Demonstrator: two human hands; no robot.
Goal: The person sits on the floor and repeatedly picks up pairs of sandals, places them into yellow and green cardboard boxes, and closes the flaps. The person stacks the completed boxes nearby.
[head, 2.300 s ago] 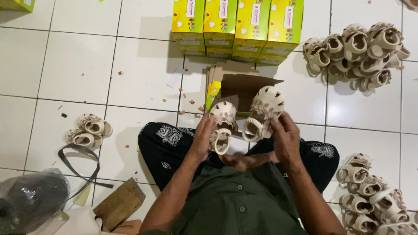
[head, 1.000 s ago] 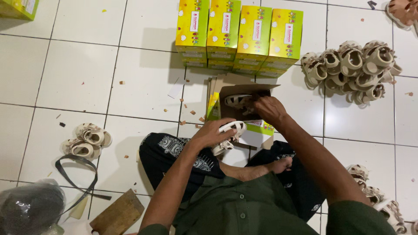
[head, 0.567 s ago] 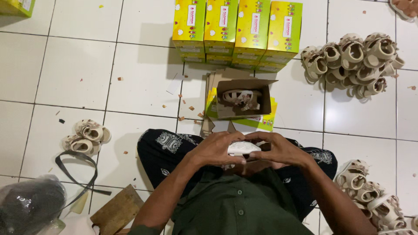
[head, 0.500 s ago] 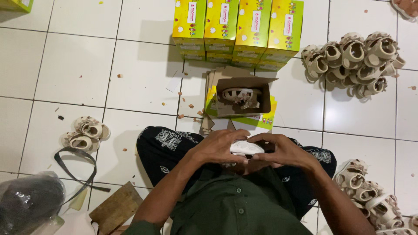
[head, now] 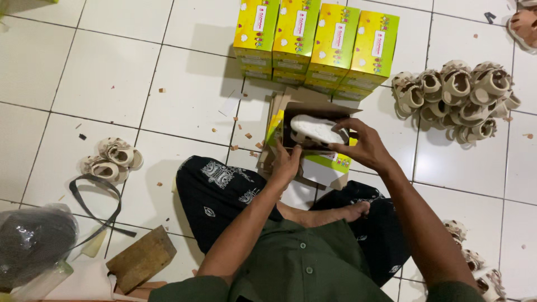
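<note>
Box interior [head: 291, 131] mostly dark; shoes [head: 481, 274] at lower right cut off by the edge.

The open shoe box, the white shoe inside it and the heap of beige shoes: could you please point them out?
Open shoe box [head: 327, 163]: head view, on its green front wall.
White shoe [head: 314, 128]: head view, on its sole.
Heap of beige shoes [head: 456, 98]: head view, on a middle shoe.

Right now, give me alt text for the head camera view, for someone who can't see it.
A person sitting on a white tiled floor holds an open shoe box with the left hand and right hand, a pale shoe lying inside. Four yellow-green boxes stand beyond, and a heap of small beige sandals lies to the right.
</note>
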